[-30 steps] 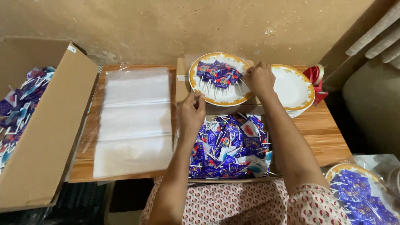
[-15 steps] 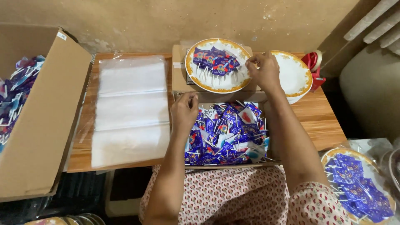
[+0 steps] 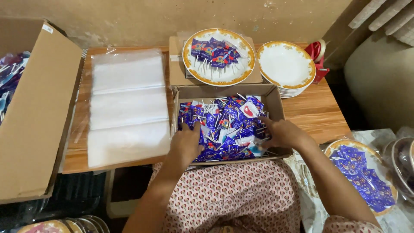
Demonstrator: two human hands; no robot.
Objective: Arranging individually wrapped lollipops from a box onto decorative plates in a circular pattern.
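A shallow cardboard box (image 3: 274,100) on my lap side of the wooden table holds several blue-wrapped lollipops (image 3: 228,123) with white sticks. My left hand (image 3: 186,144) rests palm down on the wrappers at the box's left, fingers spread. My right hand (image 3: 279,133) reaches into the right side, fingers curled among the lollipops; whether it grips any is unclear. Behind the box a gold-rimmed plate (image 3: 218,73) carries a small heap of the same lollipops (image 3: 213,51).
A stack of empty gold-rimmed plates (image 3: 285,65) stands at the back right, beside a red tape dispenser (image 3: 318,55). Clear plastic bags (image 3: 127,105) lie on the table's left. A big open carton (image 3: 32,112) sits at far left. Another filled plate (image 3: 362,177) lies lower right.
Both hands came down from the plates at the back into the box of lollipops. The filled plate now rests on a small carton behind the box.
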